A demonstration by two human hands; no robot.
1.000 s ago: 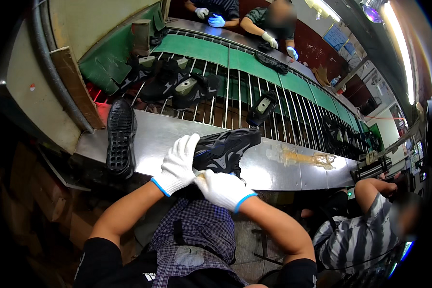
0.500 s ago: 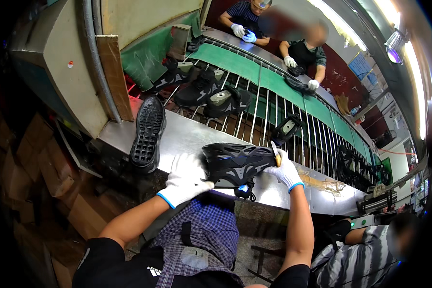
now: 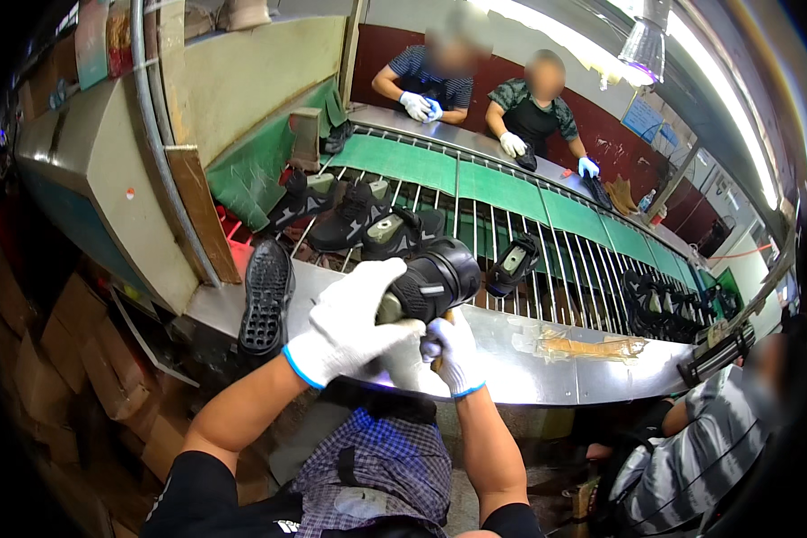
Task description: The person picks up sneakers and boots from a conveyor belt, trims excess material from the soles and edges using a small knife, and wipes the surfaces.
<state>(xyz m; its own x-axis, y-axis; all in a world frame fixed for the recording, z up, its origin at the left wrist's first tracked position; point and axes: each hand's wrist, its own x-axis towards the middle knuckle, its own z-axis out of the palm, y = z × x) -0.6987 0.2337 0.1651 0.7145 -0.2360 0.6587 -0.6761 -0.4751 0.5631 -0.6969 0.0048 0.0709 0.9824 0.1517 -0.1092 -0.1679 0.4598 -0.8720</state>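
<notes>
A black shoe point(image 3: 436, 280) is lifted over the metal ledge, its rounded black end pointing up and away to the right. My left hand point(image 3: 348, 325), in a white glove, is closed around the shoe's near end. My gloved right hand point(image 3: 458, 351) is just below the shoe with its fingers curled. A small yellow-handled tool is in it, mostly hidden by the fingers. To the left, a black shoe sole point(image 3: 267, 298) with a studded tread leans at the ledge's edge.
Several black shoes point(image 3: 345, 220) rest on the rod conveyor point(image 3: 475, 213) ahead, with more at its right end. A metal ledge point(image 3: 511, 354) runs along the near side. Two gloved co-workers stand across; another person sits right. Cardboard point(image 3: 81, 332) is piled at left.
The shoe has been raised and turned from lying sideways to end-on. My left hand has moved up onto it. My right hand has shifted left and below it. The view has tilted up.
</notes>
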